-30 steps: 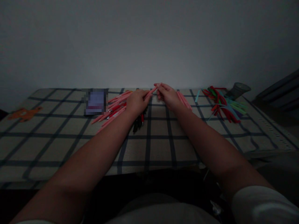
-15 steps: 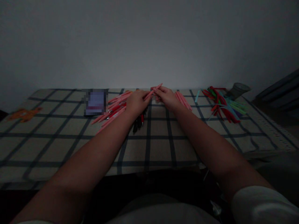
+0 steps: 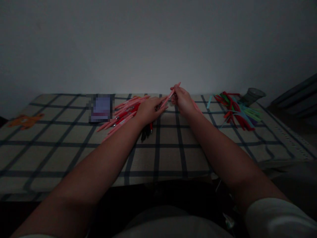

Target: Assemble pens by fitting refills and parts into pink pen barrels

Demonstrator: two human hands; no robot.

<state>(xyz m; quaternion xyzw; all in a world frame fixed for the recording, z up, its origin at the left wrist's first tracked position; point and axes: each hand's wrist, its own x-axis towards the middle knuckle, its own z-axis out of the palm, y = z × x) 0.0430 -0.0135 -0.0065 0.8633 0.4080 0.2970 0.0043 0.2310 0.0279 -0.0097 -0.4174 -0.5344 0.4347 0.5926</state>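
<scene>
A pink pen [image 3: 170, 95] slants upward between my two hands above the table. My right hand [image 3: 183, 100] pinches it near its upper end between thumb and fingers. My left hand [image 3: 150, 110] has its fingers and thumb about the pen's lower end, which is partly hidden there. Beneath and left of that hand lies a pile of pink and red pens [image 3: 123, 112]. Several black pens [image 3: 146, 133] stick out below my left wrist. More pink pens [image 3: 196, 105] lie behind my right wrist, largely covered by it.
A blurred-out purple item [image 3: 101, 109] lies left of the pen pile. An orange flat shape [image 3: 26, 121] is at the far left. On the right are red and coloured strips [image 3: 234, 110] beside a grey see-through cup [image 3: 252, 95]. A checked cloth [image 3: 170, 162] covers the table against a wall.
My right hand has moved up and slightly right with the pink pen, which now tilts more steeply. My left hand's fingers have stretched out and shifted a little right.
</scene>
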